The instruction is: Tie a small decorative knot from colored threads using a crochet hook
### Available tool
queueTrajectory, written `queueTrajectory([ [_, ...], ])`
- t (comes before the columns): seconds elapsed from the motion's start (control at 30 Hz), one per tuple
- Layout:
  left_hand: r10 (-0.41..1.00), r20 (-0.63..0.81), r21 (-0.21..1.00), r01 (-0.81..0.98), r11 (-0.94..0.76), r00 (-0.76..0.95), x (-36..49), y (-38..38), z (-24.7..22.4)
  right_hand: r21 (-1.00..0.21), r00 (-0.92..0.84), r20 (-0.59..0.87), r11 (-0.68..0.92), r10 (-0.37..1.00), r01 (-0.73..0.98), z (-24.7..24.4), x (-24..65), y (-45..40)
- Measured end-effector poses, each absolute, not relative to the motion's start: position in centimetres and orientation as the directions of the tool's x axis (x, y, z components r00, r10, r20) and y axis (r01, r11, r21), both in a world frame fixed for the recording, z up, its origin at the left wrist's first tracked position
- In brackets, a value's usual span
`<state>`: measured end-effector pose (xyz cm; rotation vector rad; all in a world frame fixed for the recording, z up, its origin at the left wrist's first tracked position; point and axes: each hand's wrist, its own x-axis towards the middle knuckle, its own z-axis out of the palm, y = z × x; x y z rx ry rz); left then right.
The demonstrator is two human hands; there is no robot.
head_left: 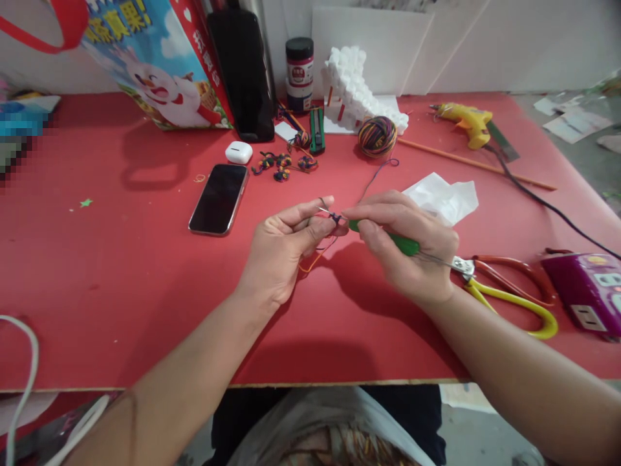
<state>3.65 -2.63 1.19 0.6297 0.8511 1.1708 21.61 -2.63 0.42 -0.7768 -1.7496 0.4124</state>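
My left hand (295, 236) pinches a small piece of dark purple crochet (336, 218) between thumb and fingers, with a strand of yarn over the index finger. In my right hand (412, 243) is a crochet hook (406, 244) with a green handle, held like a pen. Its metal tip passes through the crochet piece. An orange yarn tail (315, 260) hangs below my left hand. From a multicoloured yarn ball (377, 136) behind the hands, a strand runs toward them. Several small knotted yarn pieces (281, 165) lie behind my left hand.
A phone (219, 199) and a white earbud case (239, 153) lie left on the red table (121, 278). At right are pliers (514, 294), a purple power socket box (587, 291), a yellow glue gun (460, 122) with its cord, and crumpled white paper (444, 197).
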Motion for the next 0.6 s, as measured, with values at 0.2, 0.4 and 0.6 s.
queueTrajectory([
  [0.2,0.986,-0.168,0.872,-0.467,0.145,-0.008,4.4,-3.2,1.4,-0.565,-0.227,0.723,0.747,0.653,0.349,0.5,21.6,-2.9],
  [0.4,0.972,-0.228,0.843,-0.51,0.17,-0.052,5.0,-3.5,2.0,-0.414,-0.315,0.757,0.793,0.572,0.447,-0.2,21.0,-3.6],
  [0.6,0.958,-0.285,0.808,-0.535,0.246,0.011,4.5,-3.3,2.4,-0.4,-0.294,0.786,0.811,0.543,0.428,-0.6,20.8,-3.5],
])
